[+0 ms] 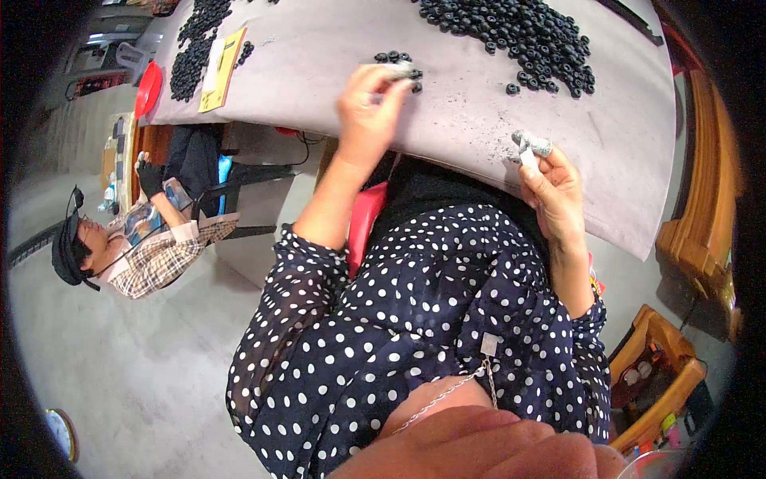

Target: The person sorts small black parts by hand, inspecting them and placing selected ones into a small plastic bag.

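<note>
My left hand [369,112] is over the table beside a small cluster of black rings [391,57]. Its fingers are smeared by motion, with a pale wrap over a fingertip, and whether a ring is between them cannot be made out. Nearer the table's front edge, my right hand [552,190] pinches a small flat white-handled tool [528,157] between thumb and fingers. A grey-white wrap [536,144] covers its index finger. Dark crumbs lie on the tabletop next to that hand.
A large heap of black rings [519,40] covers the table's far side, and another pile [191,64] lies far left by a yellow booklet [223,70]. A red bowl [148,89] is at the left edge. Another person [152,239] sits at left; wooden furniture [698,207] stands right.
</note>
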Demonstrator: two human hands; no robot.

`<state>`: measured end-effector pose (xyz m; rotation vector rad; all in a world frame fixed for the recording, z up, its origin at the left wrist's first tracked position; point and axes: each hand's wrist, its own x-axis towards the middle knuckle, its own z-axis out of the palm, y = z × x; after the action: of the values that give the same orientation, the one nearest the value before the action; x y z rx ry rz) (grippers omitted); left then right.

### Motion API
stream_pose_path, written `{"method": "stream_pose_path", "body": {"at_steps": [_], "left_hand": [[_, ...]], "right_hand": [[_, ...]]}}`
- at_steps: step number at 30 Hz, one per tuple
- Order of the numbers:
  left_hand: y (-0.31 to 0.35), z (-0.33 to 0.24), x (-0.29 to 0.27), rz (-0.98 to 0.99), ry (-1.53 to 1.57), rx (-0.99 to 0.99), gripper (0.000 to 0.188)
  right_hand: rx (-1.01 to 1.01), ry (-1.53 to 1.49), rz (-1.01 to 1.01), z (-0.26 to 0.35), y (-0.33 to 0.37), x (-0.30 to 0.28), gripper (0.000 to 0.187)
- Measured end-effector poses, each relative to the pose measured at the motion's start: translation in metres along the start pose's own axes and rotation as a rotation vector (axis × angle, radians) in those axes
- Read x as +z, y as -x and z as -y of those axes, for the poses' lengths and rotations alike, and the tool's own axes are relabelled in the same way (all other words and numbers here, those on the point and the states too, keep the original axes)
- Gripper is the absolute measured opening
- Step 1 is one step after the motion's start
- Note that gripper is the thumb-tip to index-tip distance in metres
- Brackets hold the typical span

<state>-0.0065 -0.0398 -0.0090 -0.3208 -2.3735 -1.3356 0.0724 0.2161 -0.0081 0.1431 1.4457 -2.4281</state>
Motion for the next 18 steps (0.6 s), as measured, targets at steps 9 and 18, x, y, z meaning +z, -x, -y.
{"method": "stream_pose_path", "body": {"at_steps": [9,18], "left_hand": [[-0.032,0.007,0.024,0.019,-0.474,0.429,0.016],[-0.045,-0.025,0.108,0.534,-0.210,0.263,0.012]], "right_hand": [[-0.018,-0.001,-0.095,-0.001,-0.005,-0.007,0.032],[-0.019,-0.039,-0.107,0.000,-0.006,-0.013,0.026]]}}
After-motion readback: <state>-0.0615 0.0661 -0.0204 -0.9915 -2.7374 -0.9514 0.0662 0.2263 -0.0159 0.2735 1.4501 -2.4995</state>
